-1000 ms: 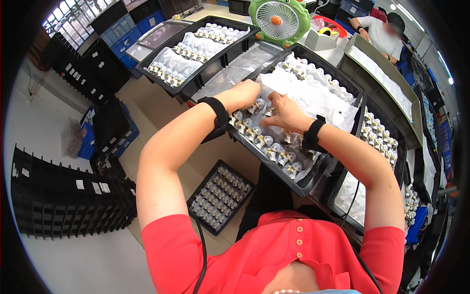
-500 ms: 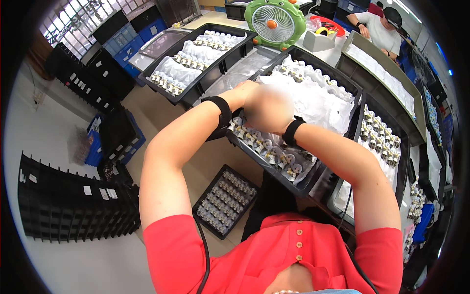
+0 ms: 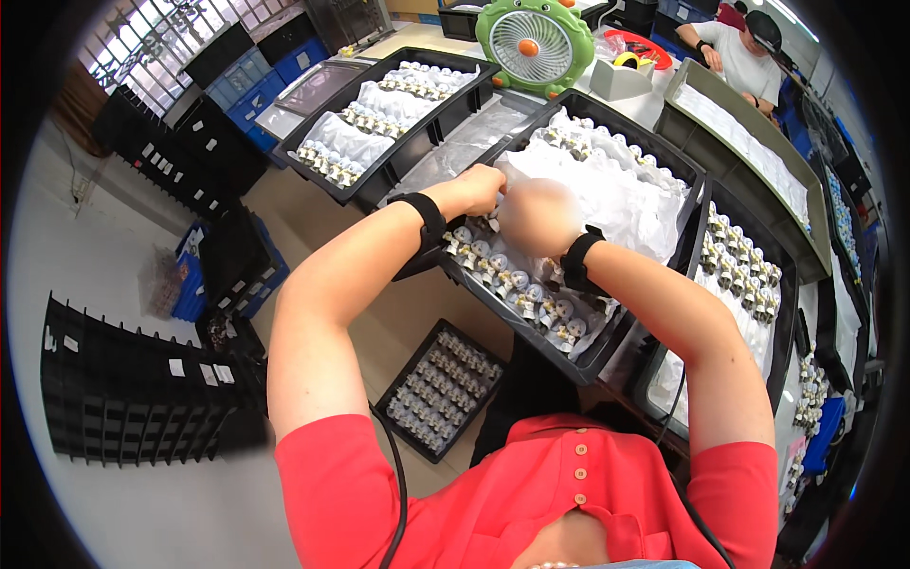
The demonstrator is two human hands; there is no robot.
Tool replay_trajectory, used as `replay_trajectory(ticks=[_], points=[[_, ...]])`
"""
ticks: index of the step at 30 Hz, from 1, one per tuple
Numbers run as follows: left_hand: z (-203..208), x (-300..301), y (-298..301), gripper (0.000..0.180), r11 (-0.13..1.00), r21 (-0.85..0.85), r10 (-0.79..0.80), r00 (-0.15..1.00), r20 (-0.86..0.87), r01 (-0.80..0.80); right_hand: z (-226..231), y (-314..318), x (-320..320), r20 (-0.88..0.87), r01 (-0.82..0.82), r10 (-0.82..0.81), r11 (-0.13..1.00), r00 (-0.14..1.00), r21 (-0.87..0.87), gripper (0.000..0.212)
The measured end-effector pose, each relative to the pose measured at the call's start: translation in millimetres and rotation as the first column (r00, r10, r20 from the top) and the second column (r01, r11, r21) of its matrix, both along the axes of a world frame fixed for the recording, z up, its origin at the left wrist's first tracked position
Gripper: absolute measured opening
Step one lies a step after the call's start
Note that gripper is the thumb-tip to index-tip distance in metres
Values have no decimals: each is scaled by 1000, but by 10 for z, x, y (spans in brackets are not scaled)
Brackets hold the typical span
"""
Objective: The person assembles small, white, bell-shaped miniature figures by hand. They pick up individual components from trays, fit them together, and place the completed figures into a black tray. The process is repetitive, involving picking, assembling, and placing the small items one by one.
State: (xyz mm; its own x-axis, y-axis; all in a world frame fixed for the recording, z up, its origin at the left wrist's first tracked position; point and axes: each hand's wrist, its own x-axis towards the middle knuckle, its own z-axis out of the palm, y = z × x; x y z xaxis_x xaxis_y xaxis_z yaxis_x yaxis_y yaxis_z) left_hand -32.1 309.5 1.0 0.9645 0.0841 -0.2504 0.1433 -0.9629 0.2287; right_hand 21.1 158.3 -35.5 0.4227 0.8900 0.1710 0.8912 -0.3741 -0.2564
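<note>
I can see a green, animal-shaped fan (image 3: pixel 536 47) at top centre, a red dish (image 3: pixel 662 58) to its right. Upper right, a person (image 3: pixel 744 64) wears white. Upper left there's a barred window (image 3: pixel 156 43) and blue bins (image 3: pixel 256 106); lower left, stacked black trays (image 3: pixel 142 394).

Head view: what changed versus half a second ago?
The bare right hand has shifted slightly rightward, uncovering more of the bare left hand; both are at the black rectangular tray. Blur hides any grasp or release. Unchanged: the tray, its front row of small pale figurines, the green animal-shaped fan.
</note>
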Motion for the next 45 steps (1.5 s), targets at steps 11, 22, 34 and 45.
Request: replay_trajectory(ticks=[11, 22, 34, 45], points=[[43, -41, -58, 24, 992, 124, 0, 999, 46, -6, 112, 51, 58, -34, 35, -36, 999, 999, -30, 31], [148, -46, -83, 25, 971, 238, -17, 999, 43, 6, 179, 92, 83, -145, 48, -47, 999, 988, 3, 42], [320, -109, -245, 35, 1000, 0, 20, 996, -85, -20, 244, -368, 120, -32, -112, 109, 988, 993, -102, 73], [90, -55, -208, 36, 967, -104, 221, 969, -111, -233, 236, -292, 181, -201, -87, 65, 991, 977, -99, 66]])
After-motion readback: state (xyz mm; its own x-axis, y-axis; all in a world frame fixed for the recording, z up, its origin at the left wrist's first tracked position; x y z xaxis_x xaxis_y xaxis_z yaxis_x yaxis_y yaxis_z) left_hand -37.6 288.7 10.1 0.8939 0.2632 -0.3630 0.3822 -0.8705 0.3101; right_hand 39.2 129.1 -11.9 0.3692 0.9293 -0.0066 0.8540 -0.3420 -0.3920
